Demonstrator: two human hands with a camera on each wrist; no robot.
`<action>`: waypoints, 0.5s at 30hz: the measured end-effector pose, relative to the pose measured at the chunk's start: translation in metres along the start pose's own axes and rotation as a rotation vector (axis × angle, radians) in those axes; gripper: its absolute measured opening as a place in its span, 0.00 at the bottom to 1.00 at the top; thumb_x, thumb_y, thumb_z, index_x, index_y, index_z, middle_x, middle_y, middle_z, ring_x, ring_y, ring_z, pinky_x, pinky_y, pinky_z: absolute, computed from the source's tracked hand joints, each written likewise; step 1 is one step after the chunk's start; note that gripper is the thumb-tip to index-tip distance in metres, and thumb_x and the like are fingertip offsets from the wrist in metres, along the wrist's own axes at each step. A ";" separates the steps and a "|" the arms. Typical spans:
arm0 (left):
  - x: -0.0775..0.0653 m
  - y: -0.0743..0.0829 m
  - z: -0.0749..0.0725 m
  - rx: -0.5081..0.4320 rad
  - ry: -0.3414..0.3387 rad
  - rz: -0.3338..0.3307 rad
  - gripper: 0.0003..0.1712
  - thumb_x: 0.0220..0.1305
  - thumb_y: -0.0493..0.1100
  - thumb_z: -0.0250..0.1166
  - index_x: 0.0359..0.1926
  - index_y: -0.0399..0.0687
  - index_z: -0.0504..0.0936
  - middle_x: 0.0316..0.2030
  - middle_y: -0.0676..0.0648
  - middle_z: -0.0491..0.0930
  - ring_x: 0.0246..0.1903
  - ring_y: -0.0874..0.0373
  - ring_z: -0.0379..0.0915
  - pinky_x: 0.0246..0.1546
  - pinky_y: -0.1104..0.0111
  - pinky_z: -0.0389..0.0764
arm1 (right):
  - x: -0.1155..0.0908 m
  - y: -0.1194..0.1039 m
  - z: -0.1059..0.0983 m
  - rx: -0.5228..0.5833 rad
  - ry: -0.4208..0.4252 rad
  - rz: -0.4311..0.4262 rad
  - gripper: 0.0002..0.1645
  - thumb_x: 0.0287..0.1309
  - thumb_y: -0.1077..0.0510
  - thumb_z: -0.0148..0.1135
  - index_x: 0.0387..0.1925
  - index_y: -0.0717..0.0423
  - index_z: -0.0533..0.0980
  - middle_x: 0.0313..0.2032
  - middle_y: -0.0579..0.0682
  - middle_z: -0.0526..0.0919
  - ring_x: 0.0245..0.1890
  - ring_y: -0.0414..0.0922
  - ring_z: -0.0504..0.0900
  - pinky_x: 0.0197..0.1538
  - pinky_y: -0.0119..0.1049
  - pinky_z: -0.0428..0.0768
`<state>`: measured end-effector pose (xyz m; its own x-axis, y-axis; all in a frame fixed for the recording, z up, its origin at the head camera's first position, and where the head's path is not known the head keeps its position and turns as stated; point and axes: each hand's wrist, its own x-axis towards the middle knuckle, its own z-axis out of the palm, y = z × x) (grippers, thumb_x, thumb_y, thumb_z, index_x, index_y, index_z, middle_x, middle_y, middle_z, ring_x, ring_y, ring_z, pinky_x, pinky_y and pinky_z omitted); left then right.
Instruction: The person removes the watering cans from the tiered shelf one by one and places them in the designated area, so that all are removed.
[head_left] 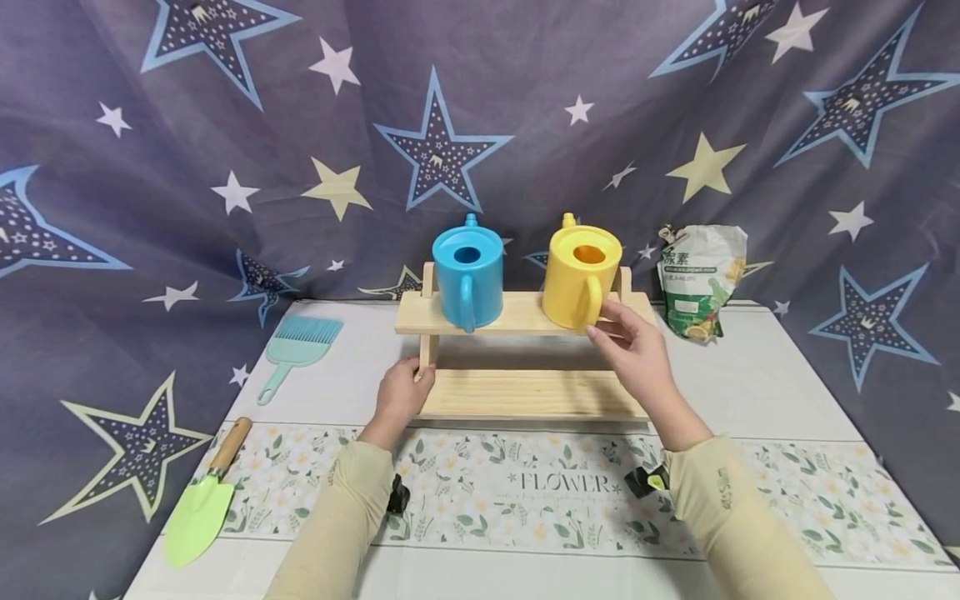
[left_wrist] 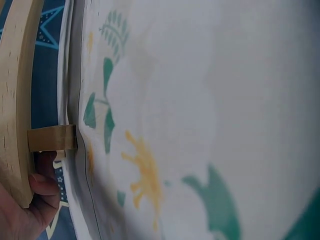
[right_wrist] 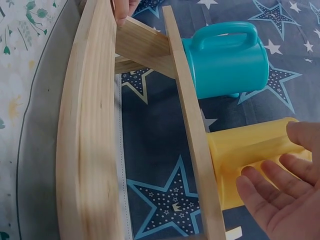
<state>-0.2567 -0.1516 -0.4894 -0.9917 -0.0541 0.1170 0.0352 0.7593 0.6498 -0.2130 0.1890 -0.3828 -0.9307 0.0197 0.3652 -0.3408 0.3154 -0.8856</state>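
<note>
A two-tier wooden shelf [head_left: 525,393] stands in the middle of the table. My left hand [head_left: 401,390] grips its lower left end; the left wrist view shows fingers curled round the wooden board [left_wrist: 12,100]. On the top tier, at left, sits a blue watering can [head_left: 483,287], upright with its handle toward me. To its right is a yellow watering can [head_left: 562,283], also upright on the top tier. My right hand [head_left: 637,346] is beside the yellow can's handle, and the right wrist view shows its fingers loosely spread next to the can [right_wrist: 235,150].
A urea bag [head_left: 701,283] stands to the right of the shelf. At left lie a teal brush-like tool [head_left: 296,346] and a green trowel [head_left: 201,508] with a wooden handle. A patterned star curtain [head_left: 525,67] hangs directly behind the table.
</note>
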 end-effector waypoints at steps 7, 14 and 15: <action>0.000 0.001 0.000 0.015 0.027 -0.017 0.20 0.66 0.47 0.59 0.51 0.38 0.83 0.43 0.38 0.84 0.39 0.46 0.80 0.42 0.53 0.79 | 0.003 -0.002 0.006 -0.017 0.012 0.011 0.24 0.64 0.58 0.63 0.59 0.65 0.74 0.52 0.60 0.81 0.50 0.51 0.80 0.47 0.25 0.77; 0.000 0.002 0.001 0.016 0.039 -0.031 0.19 0.65 0.47 0.59 0.48 0.38 0.84 0.39 0.39 0.85 0.34 0.48 0.79 0.37 0.55 0.79 | 0.006 -0.002 0.009 -0.097 0.030 -0.009 0.19 0.66 0.56 0.61 0.55 0.61 0.77 0.47 0.57 0.84 0.48 0.49 0.82 0.46 0.30 0.79; 0.000 0.002 0.002 0.015 0.040 -0.032 0.19 0.65 0.47 0.59 0.48 0.38 0.84 0.39 0.39 0.85 0.33 0.48 0.78 0.37 0.55 0.79 | 0.006 -0.002 0.009 -0.103 0.034 -0.015 0.18 0.66 0.57 0.61 0.53 0.61 0.77 0.46 0.57 0.84 0.47 0.49 0.82 0.45 0.29 0.78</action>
<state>-0.2565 -0.1489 -0.4893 -0.9865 -0.1040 0.1267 0.0018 0.7662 0.6426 -0.2194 0.1798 -0.3809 -0.9200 0.0461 0.3893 -0.3376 0.4115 -0.8466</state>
